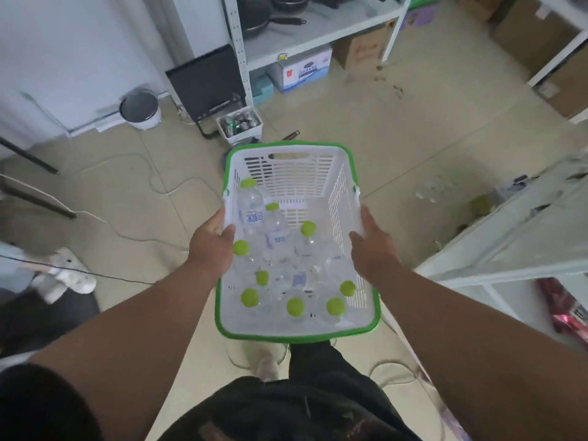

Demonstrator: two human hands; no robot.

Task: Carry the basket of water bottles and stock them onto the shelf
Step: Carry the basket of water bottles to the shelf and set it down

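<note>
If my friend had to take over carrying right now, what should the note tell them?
Left hand: grips the basket's left rim.
Right hand: grips the right rim.
Basket: held up in the air above the floor, in front of the person.
Water bottles: all in the basket, green caps on, bunched toward the near end.
Done: basket picked up.
Left: carry it to a shelf and stock every bottle. A white shelf stands close on the right.
</note>
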